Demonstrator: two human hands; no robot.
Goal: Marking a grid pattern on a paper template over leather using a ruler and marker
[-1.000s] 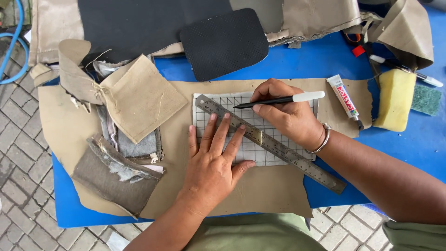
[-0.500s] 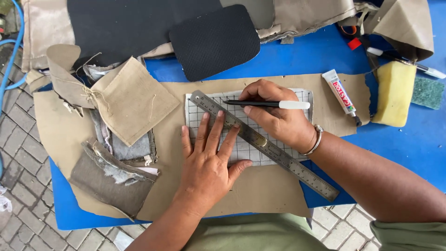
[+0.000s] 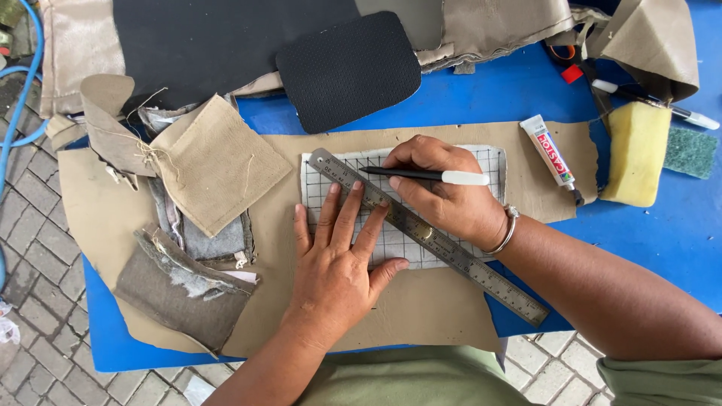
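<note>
Pen [image 3: 425, 175] tip shifted toward ruler [image 3: 429, 234] top; right hand [image 3: 447, 195] grip clamped on pen, left hand [image 3: 338, 259] flat, fingers spread.

Up top, a black rounded pad [image 3: 347, 69] lies on the blue counter [image 3: 662, 233], its upper edge over dark sheet material [image 3: 203, 41]. Right side: a small glue tube [image 3: 550, 151], a yellow sponge [image 3: 636, 153] just beside a green scouring pad [image 3: 690, 153]. On the left, a frayed tan fabric square [image 3: 214, 162] and a grey scrap [image 3: 180, 289].
</note>
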